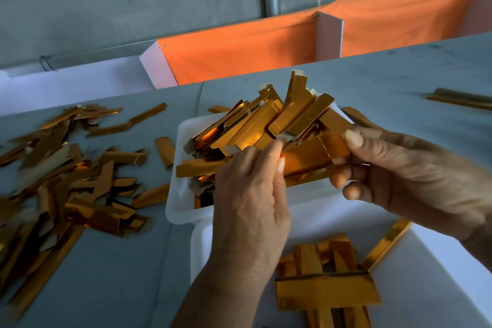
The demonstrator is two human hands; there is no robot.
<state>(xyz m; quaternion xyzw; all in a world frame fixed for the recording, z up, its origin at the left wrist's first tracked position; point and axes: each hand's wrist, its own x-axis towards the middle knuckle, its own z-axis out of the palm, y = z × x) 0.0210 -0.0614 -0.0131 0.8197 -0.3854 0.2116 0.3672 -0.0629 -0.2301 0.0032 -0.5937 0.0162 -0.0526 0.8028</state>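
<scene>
Both hands hold one gold foil card strip (315, 153) above a white tray (177, 202). My left hand (253, 189) pinches the strip's left part between thumb and fingers. My right hand (399, 170) grips its right end, thumb on top and fingers curled beneath. The tray carries a heap of gold card strips (266, 120), some with dotted fold lines. Nearer to me, a second white tray (431, 261) holds several folded gold pieces (327, 285) stacked crosswise.
A loose pile of gold strips (61, 176) spreads over the grey table at the left. One more gold strip (460, 98) lies at the far right. Behind the table stand white boards draped with orange cloth (239, 50) and a grey wall.
</scene>
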